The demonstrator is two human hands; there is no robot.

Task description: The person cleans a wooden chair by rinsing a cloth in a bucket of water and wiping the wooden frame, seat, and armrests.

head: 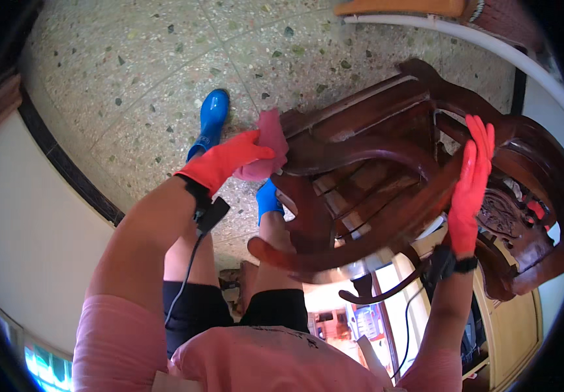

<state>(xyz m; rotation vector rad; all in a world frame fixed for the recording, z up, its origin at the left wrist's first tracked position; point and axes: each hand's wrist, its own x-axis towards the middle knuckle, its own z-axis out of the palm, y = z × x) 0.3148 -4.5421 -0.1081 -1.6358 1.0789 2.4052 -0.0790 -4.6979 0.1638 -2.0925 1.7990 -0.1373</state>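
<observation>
My left hand [228,156], in a red rubber glove, grips a pink cloth [273,132] at the near left end of a dark, glossy wooden armchair [355,152]. The cloth is bunched, and part of it stands up beside the front of the curved arm. My right hand [470,191], gloved the same way, has its fingers straight and its palm side against the other curved armrest [389,235]. That hand holds nothing. The slatted seat [375,191] shows between the arms. Devices with cables are strapped to both wrists.
Speckled terrazzo floor [154,73] spreads ahead, with my blue rubber boots [215,110] on it. A white wall [32,196] with a dark skirting stands at left. Carved wooden furniture [502,215] and a pale cabinet [517,333] are at right. A white curved rail [458,29] runs along the top right.
</observation>
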